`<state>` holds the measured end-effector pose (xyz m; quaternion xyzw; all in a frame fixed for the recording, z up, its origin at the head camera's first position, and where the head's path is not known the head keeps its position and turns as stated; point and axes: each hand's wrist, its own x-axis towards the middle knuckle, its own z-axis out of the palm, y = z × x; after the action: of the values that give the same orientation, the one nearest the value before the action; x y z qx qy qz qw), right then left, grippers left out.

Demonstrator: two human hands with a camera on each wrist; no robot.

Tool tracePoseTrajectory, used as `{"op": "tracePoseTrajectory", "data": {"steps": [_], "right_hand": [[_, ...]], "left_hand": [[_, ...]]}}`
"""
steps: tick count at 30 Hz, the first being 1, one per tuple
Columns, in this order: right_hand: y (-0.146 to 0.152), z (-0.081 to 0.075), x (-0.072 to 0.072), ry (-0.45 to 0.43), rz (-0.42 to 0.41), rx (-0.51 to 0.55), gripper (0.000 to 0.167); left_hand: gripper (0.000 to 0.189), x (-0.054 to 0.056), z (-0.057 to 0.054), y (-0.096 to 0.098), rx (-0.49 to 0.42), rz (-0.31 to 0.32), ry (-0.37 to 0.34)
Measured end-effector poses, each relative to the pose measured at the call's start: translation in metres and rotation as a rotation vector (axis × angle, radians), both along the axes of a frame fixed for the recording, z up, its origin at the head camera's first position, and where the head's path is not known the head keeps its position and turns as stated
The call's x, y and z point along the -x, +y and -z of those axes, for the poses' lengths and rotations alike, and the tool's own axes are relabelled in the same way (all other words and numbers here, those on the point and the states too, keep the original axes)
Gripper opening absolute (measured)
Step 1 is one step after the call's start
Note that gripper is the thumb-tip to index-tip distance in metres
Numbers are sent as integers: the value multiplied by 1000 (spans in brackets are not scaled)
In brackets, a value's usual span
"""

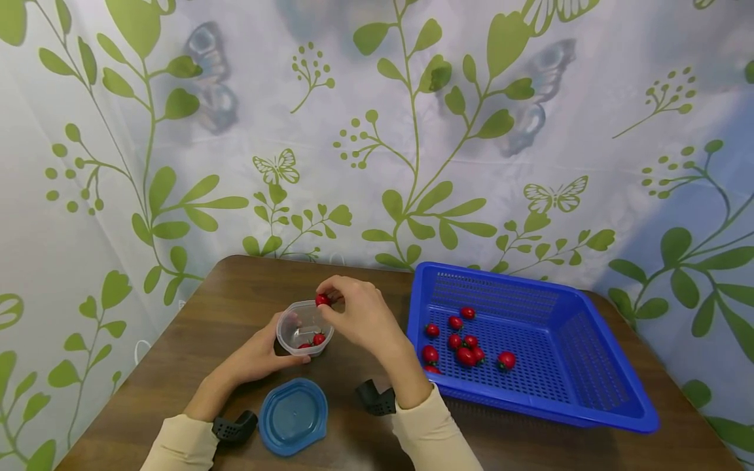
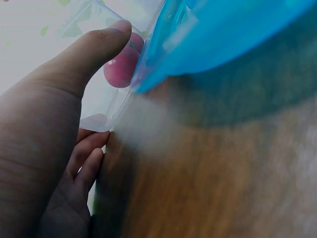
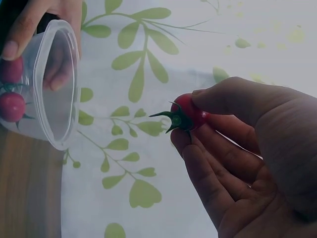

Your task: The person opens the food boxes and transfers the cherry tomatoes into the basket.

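Observation:
A clear plastic container (image 1: 290, 325) stands on the table, and my left hand (image 1: 256, 355) grips it round its side, thumb at the front. Inside it lie two cherry tomatoes (image 3: 12, 106), also seen through its wall in the left wrist view. My right hand (image 1: 363, 315) pinches another cherry tomato (image 3: 185, 110) between thumb and fingers, just above the container's right rim. Its green stem top points away from the palm in the right wrist view. A blue lid (image 1: 292, 417) lies on the table in front of the container.
To the right sits a large blue plastic basket (image 1: 612, 392) with several cherry tomatoes (image 1: 465, 356) gathered in its left part. The brown wooden table (image 1: 247, 288) ends at a patterned cloth (image 1: 330, 196) behind. Black wrist devices (image 1: 235, 426) sit under both wrists.

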<state>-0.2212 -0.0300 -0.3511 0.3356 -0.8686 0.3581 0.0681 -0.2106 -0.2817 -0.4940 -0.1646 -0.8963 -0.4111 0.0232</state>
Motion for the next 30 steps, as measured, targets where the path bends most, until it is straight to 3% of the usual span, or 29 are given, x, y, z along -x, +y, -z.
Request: {"op": "tracePoseTrajectory", "data": {"steps": [9, 30], "right_hand": [[10, -3, 2, -11, 13, 24, 18], [36, -5, 10, -28, 46, 50, 18]], "left_hand": [[89, -2, -2, 1, 25, -5, 33], [91, -2, -4, 3, 33, -24, 24]]}}
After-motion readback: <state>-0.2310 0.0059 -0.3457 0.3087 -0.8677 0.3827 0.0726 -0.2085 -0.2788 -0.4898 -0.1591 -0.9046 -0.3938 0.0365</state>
